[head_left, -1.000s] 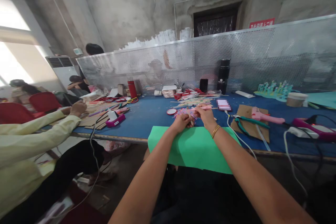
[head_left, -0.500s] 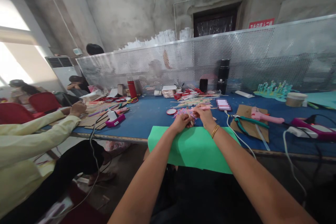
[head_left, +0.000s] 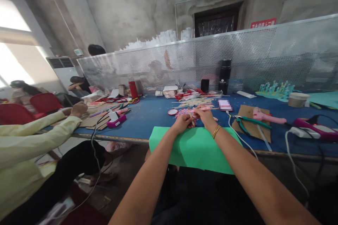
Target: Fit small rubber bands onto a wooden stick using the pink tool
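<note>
My right hand (head_left: 206,116) is closed around a slim pink pen-like tool (head_left: 204,108), which lies nearly level, pointing left. Close beside it, my left hand (head_left: 183,123) has its fingers pinched on a small pale stick-like piece (head_left: 193,123), mostly covered by the fingers. Both hands are over the near edge of the blue table, above a green sheet (head_left: 195,149) that hangs over that edge. Just behind them lies a pile of pink and purple shreds (head_left: 181,112). A round white lid with a red rim (head_left: 173,112) sits left of the pile.
Thin sticks (head_left: 188,103) lie behind the hands. To the right are green-handled pliers (head_left: 244,126), a pink glue gun (head_left: 268,116) and a purple power strip (head_left: 317,130). A black flask (head_left: 224,77) stands before the perforated screen. A co-worker's hands (head_left: 77,109) are at the left.
My hands stay almost in place, with only a slight shift of the left fingers and the pale piece. The pink tool remains in my right hand.
</note>
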Action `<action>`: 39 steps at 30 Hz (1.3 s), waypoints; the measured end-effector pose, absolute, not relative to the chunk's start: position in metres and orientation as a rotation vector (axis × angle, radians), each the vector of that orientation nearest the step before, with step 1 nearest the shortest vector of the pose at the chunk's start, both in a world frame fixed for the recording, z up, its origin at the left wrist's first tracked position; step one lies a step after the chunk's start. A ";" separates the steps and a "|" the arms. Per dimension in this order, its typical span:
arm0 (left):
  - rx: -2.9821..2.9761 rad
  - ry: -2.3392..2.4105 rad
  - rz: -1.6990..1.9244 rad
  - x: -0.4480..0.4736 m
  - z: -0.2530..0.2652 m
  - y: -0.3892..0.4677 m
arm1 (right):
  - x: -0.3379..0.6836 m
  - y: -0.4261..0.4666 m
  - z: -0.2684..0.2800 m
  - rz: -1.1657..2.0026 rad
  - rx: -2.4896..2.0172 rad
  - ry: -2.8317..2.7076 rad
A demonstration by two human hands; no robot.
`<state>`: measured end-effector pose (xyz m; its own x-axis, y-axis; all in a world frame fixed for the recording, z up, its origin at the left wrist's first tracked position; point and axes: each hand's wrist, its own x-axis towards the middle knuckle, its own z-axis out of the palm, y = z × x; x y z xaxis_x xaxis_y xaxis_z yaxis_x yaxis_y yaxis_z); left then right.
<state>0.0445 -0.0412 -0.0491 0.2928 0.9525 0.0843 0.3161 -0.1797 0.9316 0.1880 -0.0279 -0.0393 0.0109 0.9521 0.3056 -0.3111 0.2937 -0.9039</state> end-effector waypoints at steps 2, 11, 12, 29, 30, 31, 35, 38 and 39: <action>1.686 1.170 0.903 0.044 -0.049 -0.041 | 0.188 -0.026 -0.040 1.118 -0.762 -1.116; 1.684 1.155 0.897 0.044 -0.048 -0.043 | 0.190 -0.025 -0.041 1.068 -0.768 -1.082; 1.681 1.153 0.901 0.044 -0.048 -0.043 | 0.189 -0.025 -0.042 1.074 -0.774 -1.086; 1.676 1.160 0.909 0.045 -0.047 -0.043 | 0.190 -0.024 -0.041 1.042 -0.772 -1.020; 1.675 1.155 0.909 0.045 -0.048 -0.043 | 0.190 -0.024 -0.041 1.044 -0.764 -1.022; 1.673 1.154 0.909 0.045 -0.048 -0.042 | 0.190 -0.024 -0.042 1.054 -0.754 -1.033; 1.664 1.155 0.901 0.045 -0.049 -0.040 | 0.190 -0.025 -0.042 1.095 -0.744 -1.102; 1.671 1.155 0.898 0.044 -0.051 -0.039 | 0.190 -0.024 -0.042 1.058 -0.764 -1.060; 1.673 1.155 0.897 0.044 -0.051 -0.039 | 0.190 -0.024 -0.042 1.049 -0.766 -1.045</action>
